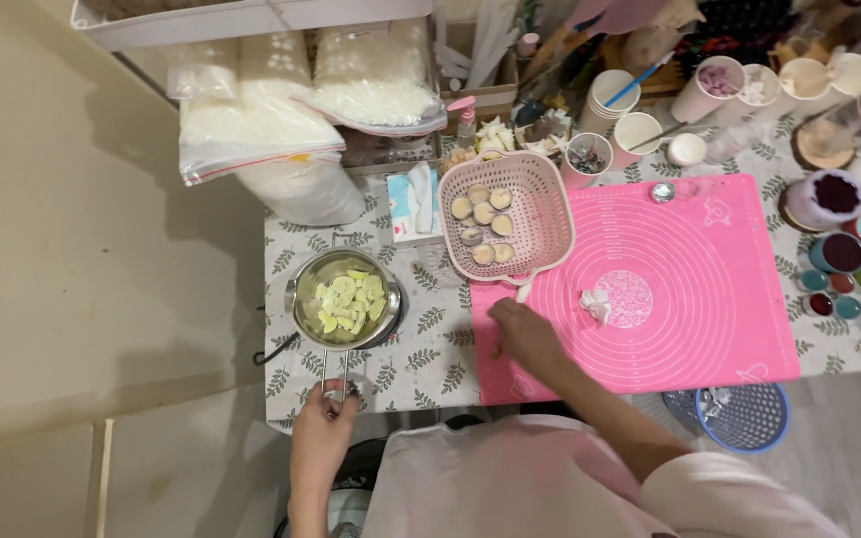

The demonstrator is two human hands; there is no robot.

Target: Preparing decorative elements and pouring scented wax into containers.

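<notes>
L hand grips pot handle; basket nearby.

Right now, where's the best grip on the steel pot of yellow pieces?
Grip the steel pot by its long handle, coming from the near table edge. The handle juts toward the person, clear of the pink basket, and the left hand already has it there.

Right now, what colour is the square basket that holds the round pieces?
Pale pink. The square basket shows best in the head view.
</notes>
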